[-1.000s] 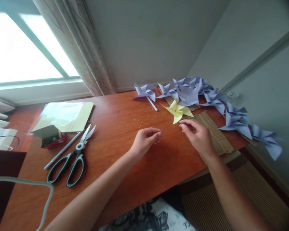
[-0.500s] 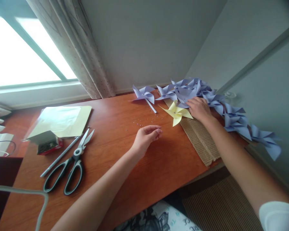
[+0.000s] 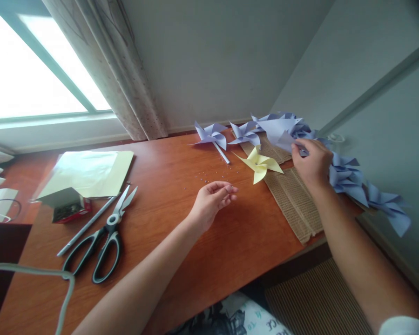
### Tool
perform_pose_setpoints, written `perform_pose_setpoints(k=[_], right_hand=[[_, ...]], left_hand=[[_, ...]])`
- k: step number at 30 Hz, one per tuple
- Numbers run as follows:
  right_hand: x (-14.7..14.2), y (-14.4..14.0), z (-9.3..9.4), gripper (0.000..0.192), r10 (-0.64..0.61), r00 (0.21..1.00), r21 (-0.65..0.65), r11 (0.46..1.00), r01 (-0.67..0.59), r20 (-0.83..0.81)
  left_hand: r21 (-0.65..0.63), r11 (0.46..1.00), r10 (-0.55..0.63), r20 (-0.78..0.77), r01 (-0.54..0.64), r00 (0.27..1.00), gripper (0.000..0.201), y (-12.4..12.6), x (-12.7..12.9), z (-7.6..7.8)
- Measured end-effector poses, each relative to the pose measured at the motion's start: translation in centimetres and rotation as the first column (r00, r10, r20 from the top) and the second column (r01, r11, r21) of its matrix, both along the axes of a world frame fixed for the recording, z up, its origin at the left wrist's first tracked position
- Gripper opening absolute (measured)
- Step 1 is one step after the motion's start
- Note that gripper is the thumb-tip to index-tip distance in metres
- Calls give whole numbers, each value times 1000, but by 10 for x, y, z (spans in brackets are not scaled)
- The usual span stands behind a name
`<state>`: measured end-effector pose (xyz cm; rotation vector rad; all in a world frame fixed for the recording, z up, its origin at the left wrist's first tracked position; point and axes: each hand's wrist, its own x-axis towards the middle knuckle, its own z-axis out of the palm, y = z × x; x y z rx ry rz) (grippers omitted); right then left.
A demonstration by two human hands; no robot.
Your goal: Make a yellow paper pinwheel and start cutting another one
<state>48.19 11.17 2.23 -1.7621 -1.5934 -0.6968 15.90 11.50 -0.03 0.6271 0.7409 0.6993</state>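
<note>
Between thumb and fingers, my right hand (image 3: pixel 312 158) pinches a purple paper pinwheel (image 3: pixel 277 131), lifted above the cardboard strip (image 3: pixel 293 197). More purple pinwheels (image 3: pixel 345 174) lie in a row behind and to the right of that hand. A yellow paper pinwheel (image 3: pixel 259 164) rests partly on the cardboard, left of my right hand. My left hand (image 3: pixel 214 202) hovers over the table's middle with thumb and forefinger pressed together; whatever is in them is too small to name. Beyond it lies a purple pinwheel (image 3: pixel 211 135) with a paper stick (image 3: pixel 221 152) under it.
Scissors (image 3: pixel 112 228) lie partly open at the left, beside a grey rod (image 3: pixel 87 225). A small open box (image 3: pixel 70 209) stands near yellow paper sheets (image 3: pixel 122 174) in a clear sleeve. A pale cable (image 3: pixel 64 298) crosses the front left. Tiny scraps (image 3: pixel 209 179) dot the wooden table.
My right hand has picked up a purple pinwheel from the pile and moved right with it, baring more cardboard. My left hand has hardly moved.
</note>
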Motion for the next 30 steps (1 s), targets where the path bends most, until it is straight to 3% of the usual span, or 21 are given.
perform_pose_setpoints(k=[6, 13, 18, 24, 30], right_hand=[[-77, -48, 25, 9, 174, 984, 53, 984, -172, -36], [-140, -79, 14, 28, 456, 890, -111, 884, -454, -2], [-153, -89, 2, 35, 537, 843, -189, 828, -527, 2], [-155, -93, 8, 35, 600, 791, -317, 731, -604, -123], [-154, -95, 10, 30, 628, 769, -349, 698, -625, -118]], left_hand=[[-47, 999, 21, 40, -19, 999, 28, -4, 0, 2], [-72, 996, 62, 90, -55, 994, 33, -13, 2, 5], [-45, 998, 52, 84, -48, 995, 34, -18, 2, 7], [-6, 1000, 10, 45, -10, 999, 36, -19, 1, 5], [6, 1000, -17, 23, 17, 1000, 34, -17, 2, 1]])
